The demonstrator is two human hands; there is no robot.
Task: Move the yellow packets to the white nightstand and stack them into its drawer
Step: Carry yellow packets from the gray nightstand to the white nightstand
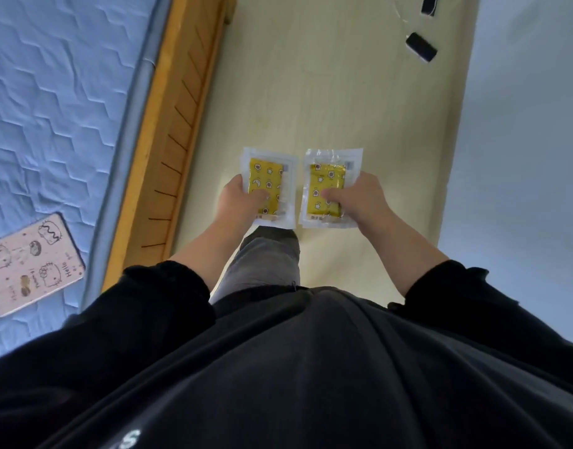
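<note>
Walking lane: a pale floor [327, 92] strip runs ahead between the wooden bed frame [181, 108] on the left and the wall [521, 157] on the right.
Far end: small black things [421, 47] lie near the wall.
Bed: a pink card [32, 264] lies by the mattress [52, 92] edge.
Left hand [238, 202]: held out in front, thumb on top, pinching the left packet [268, 176] flat.
Right hand [356, 197]: same pose, pinching the right packet [327, 176].
Packets: side by side above the floor, a narrow gap between them.
</note>
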